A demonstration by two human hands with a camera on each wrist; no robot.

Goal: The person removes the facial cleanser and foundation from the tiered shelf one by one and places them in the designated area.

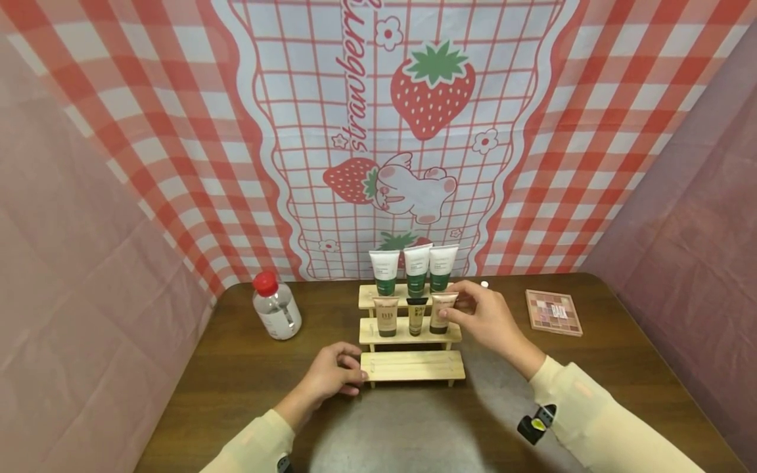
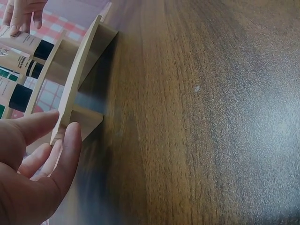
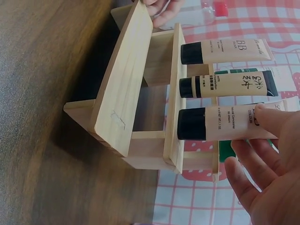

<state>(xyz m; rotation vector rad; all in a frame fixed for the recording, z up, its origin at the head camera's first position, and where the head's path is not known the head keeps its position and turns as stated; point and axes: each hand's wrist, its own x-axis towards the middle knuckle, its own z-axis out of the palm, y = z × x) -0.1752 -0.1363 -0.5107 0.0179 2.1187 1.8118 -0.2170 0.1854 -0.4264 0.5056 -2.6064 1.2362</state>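
Flat-crimped, beige plastic concealer tube (image 3: 218, 124), dark cylindrical cap downward: stands at the right end of the middle tier, pinched by the fingers of the right hand (image 1: 487, 318).
Three-tier stand (image 1: 412, 368), pale grained wood, flat slats: its lowest left end gripped between thumb and fingers of the left hand (image 1: 328, 373).
Same tier: slim gold-and-black tube (image 1: 416, 318), centre; beige BB tube (image 1: 386, 318), left.
Top tier: three white-and-green tubes (image 1: 385, 268).
Counter (image 1: 219, 387), brown woodgrain: transparent red-capped bottle (image 1: 276, 312), left; rectangular palette (image 1: 554, 313), right.
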